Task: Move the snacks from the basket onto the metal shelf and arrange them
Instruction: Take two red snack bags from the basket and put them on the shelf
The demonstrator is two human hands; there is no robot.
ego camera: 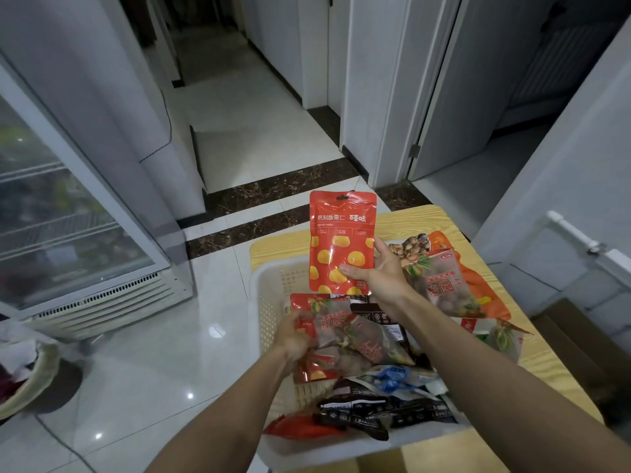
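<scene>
A cream plastic basket [269, 291] full of snack packets sits on a small wooden table [409, 220]. My right hand [379, 271] holds a red chestnut pouch [341, 233] upright above the basket's far end. My left hand [293, 339] is down in the basket, gripping a clear-fronted longan packet [338, 322] among others. Black packets [372, 407] and a blue-wrapped packet [396, 373] lie at the near end. An orange mixed-nut packet [444, 268] leans at the right side. No metal shelf shows clearly.
A glass-door display fridge [68, 213] stands at the left on the glossy tiled floor [153, 353]. A round bin [27, 377] sits at the lower left. A doorway and corridor [239, 114] lie ahead. A white cabinet [580, 254] stands right of the table.
</scene>
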